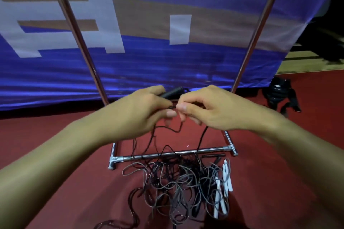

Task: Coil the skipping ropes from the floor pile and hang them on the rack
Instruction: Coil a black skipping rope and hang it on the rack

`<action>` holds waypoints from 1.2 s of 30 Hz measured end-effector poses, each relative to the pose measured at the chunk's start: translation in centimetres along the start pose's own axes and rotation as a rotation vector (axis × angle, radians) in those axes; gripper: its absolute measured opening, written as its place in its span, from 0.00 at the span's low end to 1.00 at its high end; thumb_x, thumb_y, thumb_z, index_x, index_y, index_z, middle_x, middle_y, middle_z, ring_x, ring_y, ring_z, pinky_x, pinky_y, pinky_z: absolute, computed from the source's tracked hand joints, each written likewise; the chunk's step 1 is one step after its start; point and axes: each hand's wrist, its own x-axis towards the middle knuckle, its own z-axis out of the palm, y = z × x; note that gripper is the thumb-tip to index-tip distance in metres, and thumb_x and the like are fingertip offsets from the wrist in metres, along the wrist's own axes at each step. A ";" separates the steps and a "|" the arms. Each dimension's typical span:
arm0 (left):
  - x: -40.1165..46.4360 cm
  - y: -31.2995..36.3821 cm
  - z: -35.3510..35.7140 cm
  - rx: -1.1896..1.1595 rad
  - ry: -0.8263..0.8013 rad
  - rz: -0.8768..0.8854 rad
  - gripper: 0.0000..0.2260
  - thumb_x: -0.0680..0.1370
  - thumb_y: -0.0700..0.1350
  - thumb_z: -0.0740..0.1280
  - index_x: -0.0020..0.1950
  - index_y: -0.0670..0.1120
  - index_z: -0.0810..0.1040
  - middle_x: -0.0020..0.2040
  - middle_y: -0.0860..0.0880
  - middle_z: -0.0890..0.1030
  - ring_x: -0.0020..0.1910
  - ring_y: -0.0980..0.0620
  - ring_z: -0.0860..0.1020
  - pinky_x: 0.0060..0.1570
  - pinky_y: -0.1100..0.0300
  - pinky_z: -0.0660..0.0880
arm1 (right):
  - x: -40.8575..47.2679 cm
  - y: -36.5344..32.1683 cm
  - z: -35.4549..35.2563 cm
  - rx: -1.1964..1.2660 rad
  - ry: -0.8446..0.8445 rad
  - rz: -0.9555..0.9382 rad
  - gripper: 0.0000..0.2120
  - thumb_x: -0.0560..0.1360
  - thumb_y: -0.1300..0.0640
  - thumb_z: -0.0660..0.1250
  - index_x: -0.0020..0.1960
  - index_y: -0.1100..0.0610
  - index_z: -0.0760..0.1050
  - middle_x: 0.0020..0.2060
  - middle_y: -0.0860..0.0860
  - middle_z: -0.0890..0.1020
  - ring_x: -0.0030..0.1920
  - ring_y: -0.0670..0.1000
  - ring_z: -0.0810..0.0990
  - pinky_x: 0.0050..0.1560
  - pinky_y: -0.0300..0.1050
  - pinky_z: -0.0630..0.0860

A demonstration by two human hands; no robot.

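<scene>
Left hand [141, 109] fingers curled round black rope handle [171, 92]; right hand [208, 108] fingertips pinch black cord [173, 107] just beside left thumb. Rope pile [178, 182] below fingers, against rack base bar [167, 154].

Left hand [141, 111], right hand [208, 108] raised together (fingers curled, pinching).

Dim, warm indoor light tints everything. Soft blur smears the left hand [141, 111] and right hand [210, 108]. Above them the rack [173, 154] poles bow outward from wide-angle distortion. Right of the rack, the corner falls into near-black shadow; its bars catch faint glints.
</scene>
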 end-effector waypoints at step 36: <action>-0.6 -1.1 0.6 -0.085 0.046 -0.103 0.19 0.77 0.71 0.60 0.56 0.61 0.78 0.48 0.56 0.69 0.44 0.58 0.75 0.45 0.68 0.68 | -0.6 1.0 0.5 0.082 0.134 0.008 0.15 0.84 0.47 0.59 0.41 0.49 0.77 0.28 0.46 0.76 0.29 0.43 0.72 0.35 0.38 0.69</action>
